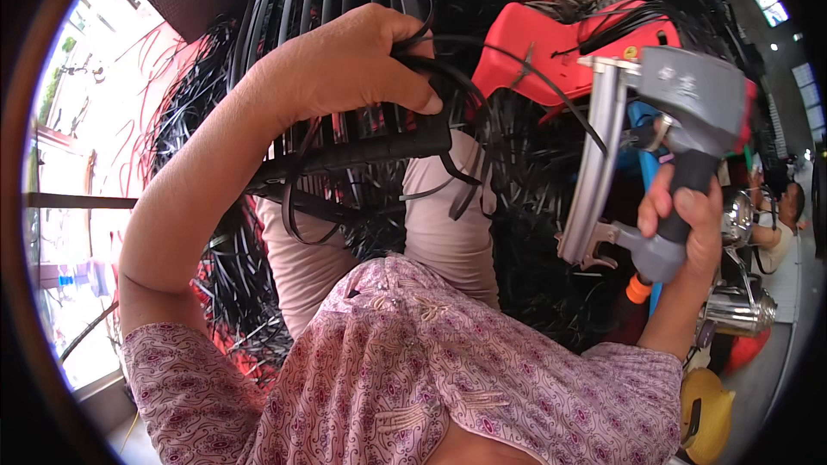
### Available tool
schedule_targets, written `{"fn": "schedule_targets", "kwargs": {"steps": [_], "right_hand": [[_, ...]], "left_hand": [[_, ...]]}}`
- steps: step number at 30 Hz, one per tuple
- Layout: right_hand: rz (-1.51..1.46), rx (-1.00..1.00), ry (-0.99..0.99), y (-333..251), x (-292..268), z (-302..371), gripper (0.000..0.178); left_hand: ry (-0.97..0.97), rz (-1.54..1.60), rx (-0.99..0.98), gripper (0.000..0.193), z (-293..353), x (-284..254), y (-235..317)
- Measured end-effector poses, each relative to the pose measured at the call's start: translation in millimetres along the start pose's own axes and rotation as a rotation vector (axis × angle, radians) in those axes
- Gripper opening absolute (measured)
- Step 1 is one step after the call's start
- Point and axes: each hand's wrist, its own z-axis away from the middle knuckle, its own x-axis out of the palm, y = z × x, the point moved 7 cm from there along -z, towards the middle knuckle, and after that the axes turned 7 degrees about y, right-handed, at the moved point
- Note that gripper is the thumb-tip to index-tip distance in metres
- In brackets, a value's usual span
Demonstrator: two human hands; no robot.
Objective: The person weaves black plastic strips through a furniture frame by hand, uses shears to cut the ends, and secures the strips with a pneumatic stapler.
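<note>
Between my knees stands a partly woven black frame (336,155) of flat slats and bars, its loose strip ends curling outward. My left hand (353,60) reaches across its top and is closed around a black plastic strip (452,69) at its edge; the fingertips are partly hidden. Off to the right, my right hand (702,215) is wrapped around the dark grip of a grey pneumatic staple gun (689,90). The tool has a long silver magazine (594,155) and is held up in the air, apart from the frame. An orange fitting (638,289) shows at the grip's base.
Heaps of black strips (534,232) cover the floor around my legs. A red plastic stool (551,47) bearing more strips stands ahead to the right. A shiny metal vessel (741,310) and a yellow object (706,413) lie at the right. Another person (780,232) is farther right.
</note>
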Motion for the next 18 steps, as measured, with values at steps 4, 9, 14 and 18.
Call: {"fn": "schedule_targets", "kwargs": {"steps": [4,9,14,18], "right_hand": [[-0.018,-0.332,0.065,-78,10,57,0.096],[0.103,-0.317,0.006,-104,50,66,0.088],[0.216,0.122,-0.008,-90,93,65,0.035],[0.311,0.224,-0.11,-80,113,58,0.034]], "left_hand": [[0.009,-0.017,0.056,0.023,2,2,10],[0.034,-0.022,0.11,0.024,6,1,7],[0.026,-0.053,0.13,0.028,8,-2,6],[0.094,-0.063,0.167,0.033,9,-3,4]]}}
